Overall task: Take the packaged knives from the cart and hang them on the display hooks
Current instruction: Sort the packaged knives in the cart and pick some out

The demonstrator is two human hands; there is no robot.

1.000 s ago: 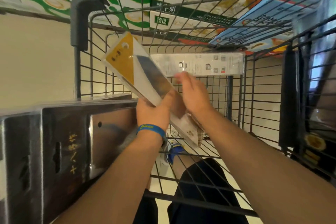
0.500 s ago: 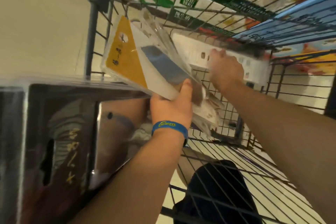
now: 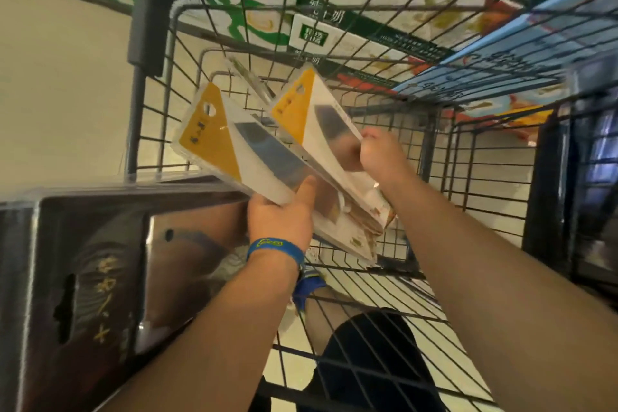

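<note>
Currently the left hand (image 3: 281, 221) grips the lower end of a tilted stack of clear-plastic knife packs with yellow-and-white cards (image 3: 234, 147), thumb on top, above the black wire cart (image 3: 167, 43). The right hand (image 3: 381, 157) pinches the edge of another yellow-carded knife pack (image 3: 321, 117), just beside the stack. A large dark glossy boxed pack (image 3: 100, 261) sits at the left.

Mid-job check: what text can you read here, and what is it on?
"纯牛奶": green band on milk cartons, blurred but legible.
Green square label below it: too blurred.
Gold characters on black knife box: blurred, unreadable.
Knife packs, marks on yellow cards: too small.
Wristband lettering: unreadable.
</note>
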